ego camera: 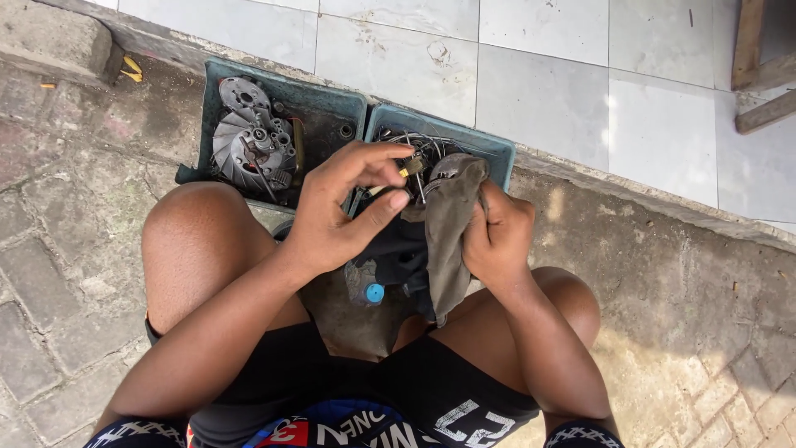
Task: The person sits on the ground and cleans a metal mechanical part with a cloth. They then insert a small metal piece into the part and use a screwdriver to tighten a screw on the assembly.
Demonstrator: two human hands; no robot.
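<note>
My left hand [344, 211] pinches a small brass-tipped metal part [412, 167] between thumb and fingers, above my knees. My right hand [497, 241] grips a dirty grey rag [448, 236] that drapes down and partly wraps a rounded metal piece [448, 166] at its top. Both hands hover over the near edge of a teal tray [489, 149] holding wires and parts. A small bottle with a blue cap [374, 292] lies between my legs beneath the hands.
A second teal tray [332, 99] at the left holds a finned metal engine part [249, 141]. White floor tiles [547, 75] lie beyond a concrete curb. Brick paving [58, 274] surrounds me. Wooden furniture legs [750, 66] stand at top right.
</note>
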